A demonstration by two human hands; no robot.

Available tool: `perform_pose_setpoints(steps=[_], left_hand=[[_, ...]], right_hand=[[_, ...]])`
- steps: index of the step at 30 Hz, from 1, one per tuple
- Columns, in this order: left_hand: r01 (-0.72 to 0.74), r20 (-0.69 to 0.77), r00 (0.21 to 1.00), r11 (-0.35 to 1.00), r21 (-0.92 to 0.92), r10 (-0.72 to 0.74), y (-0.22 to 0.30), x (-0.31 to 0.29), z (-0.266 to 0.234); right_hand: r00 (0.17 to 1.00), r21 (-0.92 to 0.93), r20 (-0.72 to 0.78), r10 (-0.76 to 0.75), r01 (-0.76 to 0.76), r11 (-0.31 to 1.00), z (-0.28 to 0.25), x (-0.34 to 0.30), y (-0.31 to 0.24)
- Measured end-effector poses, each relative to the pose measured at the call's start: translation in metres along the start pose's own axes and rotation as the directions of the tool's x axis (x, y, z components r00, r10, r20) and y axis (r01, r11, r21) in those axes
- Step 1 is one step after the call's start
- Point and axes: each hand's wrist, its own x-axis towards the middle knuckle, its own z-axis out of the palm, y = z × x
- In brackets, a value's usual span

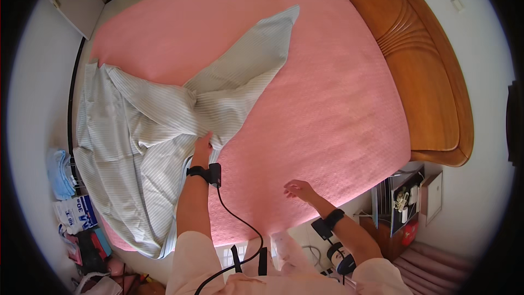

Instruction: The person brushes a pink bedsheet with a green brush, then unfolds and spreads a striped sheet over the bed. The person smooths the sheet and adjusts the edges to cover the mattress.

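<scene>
The bed (327,93) has a pink, slightly rumpled cover and fills most of the room. Its wooden headboard (423,71) stands at its right end, against a pale wall (494,71) with a small switch (457,4). Past the bed's far left corner is a door (76,1), and pale floor (152,269) shows at its near left corner.

The striped sheet (136,120) lies bunched over the bed's left end, one pointed part stretching toward the far side, and hangs over the near left edge. The left hand (204,143) touches it left of the bed's middle; whether the fingers grip the cloth, I cannot tell. The right hand (299,190) is empty, loosely bent, over the bed's near part.

Beyond the bed's left end sit a blue bundle (61,175) and a white-and-blue pack (75,213), with mixed clutter nearer. By its near right corner a cabinet (385,235) holds a white cord (402,202). A black cable (240,219) from the left wrist strap (207,174) crosses the bed's near edge.
</scene>
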Motion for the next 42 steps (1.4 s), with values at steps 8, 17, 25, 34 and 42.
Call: perform_pose_setpoints(steps=[8,17,25,34,42], left_hand=[[-0.098,0.370,0.922,0.994,-0.054,0.111,0.025,-0.193,0.033],[0.119,0.653,0.756,0.991,-0.063,-0.050,0.017,-0.391,0.092],[-0.046,0.689,0.720,0.997,-0.064,0.077,0.017,-0.467,0.131],[-0.192,0.761,0.566,0.948,-0.254,0.318,-0.007,-0.523,0.213],[-0.021,0.781,0.595,0.968,0.252,-0.190,-0.201,-0.514,0.300]], right_hand=[[0.959,-0.402,-0.057,-0.277,0.232,0.886,0.062,0.031,-0.045],[0.850,-0.008,-0.143,-0.508,0.512,0.859,0.131,0.043,-0.075],[0.450,-0.787,-0.146,-0.881,0.487,0.379,-0.012,-0.060,-0.108],[0.105,-0.873,0.172,-0.980,0.477,-0.102,-0.161,-0.274,-0.258],[0.148,-0.804,0.239,-0.960,0.584,-0.111,-0.194,-0.288,-0.188]])
